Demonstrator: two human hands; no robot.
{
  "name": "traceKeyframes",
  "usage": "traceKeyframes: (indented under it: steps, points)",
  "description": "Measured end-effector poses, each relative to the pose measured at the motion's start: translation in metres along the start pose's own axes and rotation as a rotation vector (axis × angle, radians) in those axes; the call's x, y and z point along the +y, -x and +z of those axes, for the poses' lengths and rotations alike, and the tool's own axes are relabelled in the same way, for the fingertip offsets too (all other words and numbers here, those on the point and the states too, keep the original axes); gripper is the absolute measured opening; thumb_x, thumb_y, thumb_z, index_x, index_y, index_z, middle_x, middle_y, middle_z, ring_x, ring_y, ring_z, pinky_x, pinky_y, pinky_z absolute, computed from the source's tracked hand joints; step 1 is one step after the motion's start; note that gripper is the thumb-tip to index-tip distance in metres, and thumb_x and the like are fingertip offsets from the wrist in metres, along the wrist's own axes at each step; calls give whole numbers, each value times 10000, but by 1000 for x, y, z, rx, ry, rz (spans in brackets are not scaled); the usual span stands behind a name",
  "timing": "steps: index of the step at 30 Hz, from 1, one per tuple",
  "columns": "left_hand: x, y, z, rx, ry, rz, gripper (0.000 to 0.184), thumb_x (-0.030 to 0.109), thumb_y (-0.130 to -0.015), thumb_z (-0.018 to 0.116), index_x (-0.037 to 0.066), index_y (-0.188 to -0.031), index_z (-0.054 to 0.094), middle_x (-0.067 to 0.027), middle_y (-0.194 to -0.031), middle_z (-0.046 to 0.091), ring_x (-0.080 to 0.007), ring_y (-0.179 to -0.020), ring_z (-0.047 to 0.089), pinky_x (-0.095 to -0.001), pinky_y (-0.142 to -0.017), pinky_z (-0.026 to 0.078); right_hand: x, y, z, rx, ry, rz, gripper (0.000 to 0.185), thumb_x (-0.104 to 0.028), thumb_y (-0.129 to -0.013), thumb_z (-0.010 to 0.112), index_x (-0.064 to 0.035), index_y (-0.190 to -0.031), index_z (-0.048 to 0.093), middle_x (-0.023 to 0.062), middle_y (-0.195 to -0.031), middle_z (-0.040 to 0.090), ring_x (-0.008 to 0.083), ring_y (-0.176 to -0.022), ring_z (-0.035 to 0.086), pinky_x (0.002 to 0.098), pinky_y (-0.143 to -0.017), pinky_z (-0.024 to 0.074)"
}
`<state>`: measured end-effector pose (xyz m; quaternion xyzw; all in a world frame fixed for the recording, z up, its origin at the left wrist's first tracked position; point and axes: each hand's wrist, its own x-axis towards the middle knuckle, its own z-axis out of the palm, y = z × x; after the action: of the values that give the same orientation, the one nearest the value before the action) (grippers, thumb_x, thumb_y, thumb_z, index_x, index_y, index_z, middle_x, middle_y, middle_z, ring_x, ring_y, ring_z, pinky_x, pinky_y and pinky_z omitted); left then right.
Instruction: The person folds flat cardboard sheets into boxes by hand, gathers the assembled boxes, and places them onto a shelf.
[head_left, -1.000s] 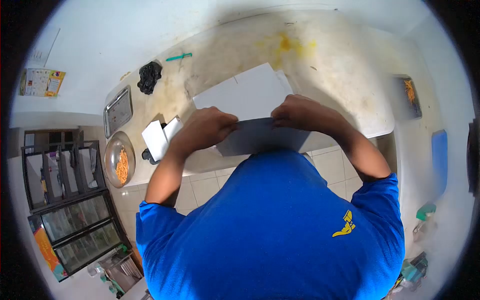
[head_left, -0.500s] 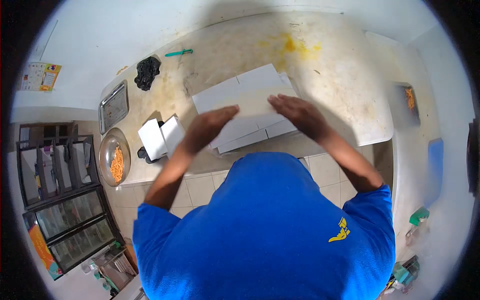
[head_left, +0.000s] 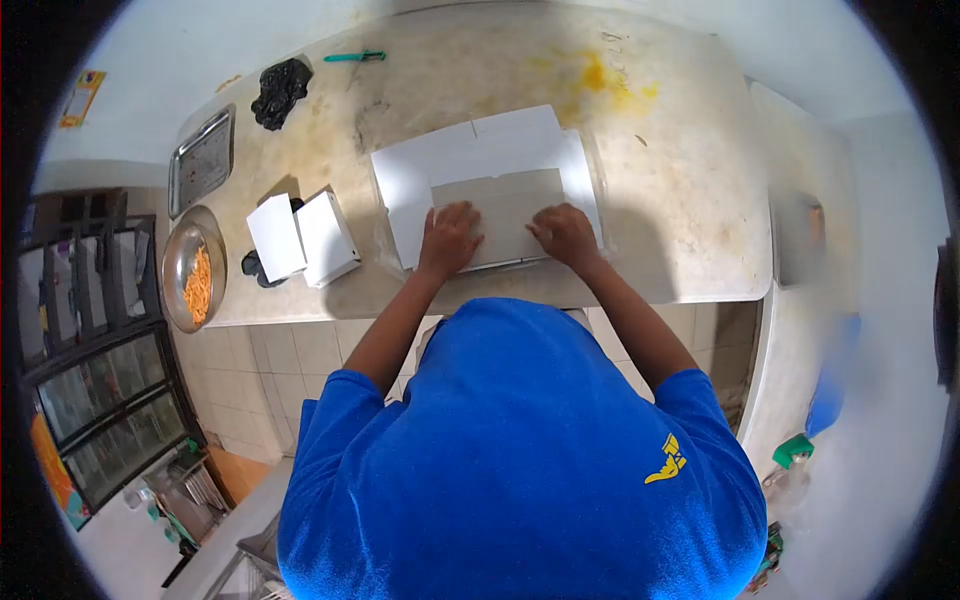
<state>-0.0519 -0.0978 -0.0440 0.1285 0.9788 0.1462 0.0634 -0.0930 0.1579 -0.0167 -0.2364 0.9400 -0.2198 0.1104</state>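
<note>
Lowered since the earlier frame, the left hand (head_left: 453, 238) and right hand (head_left: 565, 236) rest on the carton (head_left: 475, 145), released, fingers loosely bent. It lies flat near the bench's (head_left: 690, 200) front edge, right of a white box (head_left: 327, 240).

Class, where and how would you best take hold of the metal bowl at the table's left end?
Probably by two opposite sides of its rim, coming from the near edge of the table: the bowl is round and open-topped, sits at that edge and holds orange shreds.
</note>
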Motion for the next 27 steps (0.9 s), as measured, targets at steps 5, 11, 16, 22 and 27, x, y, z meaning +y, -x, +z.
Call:
traceKeyframes:
  steps: [5, 11, 16, 22, 27]
  points:
    - [12, -18, -23, 119, 37, -439, 902, 536, -600, 743, 133, -1321, 382, -141, -1411, 268, -321, -1304, 262, -566, -1032, 208, 10, -59, -10, 283, 32, 153, 504, -298, -655, 769, -140, -1100, 595, 134, -1104, 528, 291, -1007, 517, 391, -860, 441]
    - [17, -33, -34, 128, 204, -701, 845, 368, -522, 839, 95, -1224, 457, -120, -1285, 376, -308, -1157, 387, -511, -910, 343, 16, -73, -16, 179, -64, 321, 602, -283, -528, 846, -145, -1052, 583, 143, -1041, 492, 317, -934, 528, 414, -806, 460]
    - [-11, -45, -23, 151, 506, -757, 711, 218, -540, 843, 92, -1144, 491, -110, -1202, 440, -301, -1073, 455, -447, -865, 393, 14, -71, -18, 232, -101, 320, 634, -205, -511, 854, -150, -1068, 556, 130, -1020, 482, 302, -927, 539, 403, -771, 482]
    - [-7, -49, -22, 334, 387, -734, 661, 164, -536, 842, 89, -1094, 498, -134, -1039, 508, -327, -1001, 494, -407, -844, 414, 3, -61, -9, 450, -257, 305, 764, -99, -549, 829, -153, -1233, 493, 114, -1029, 486, 270, -902, 556, 371, -761, 502]
    - [-7, -56, -31, 229, 365, -832, 629, 158, -539, 840, 93, -1065, 501, -137, -978, 535, -314, -923, 529, -393, -821, 427, 2, -56, 3, 617, -727, 478, 811, 17, -636, 754, -147, -1344, 393, 135, -1004, 571, 229, -883, 588, 327, -744, 517]
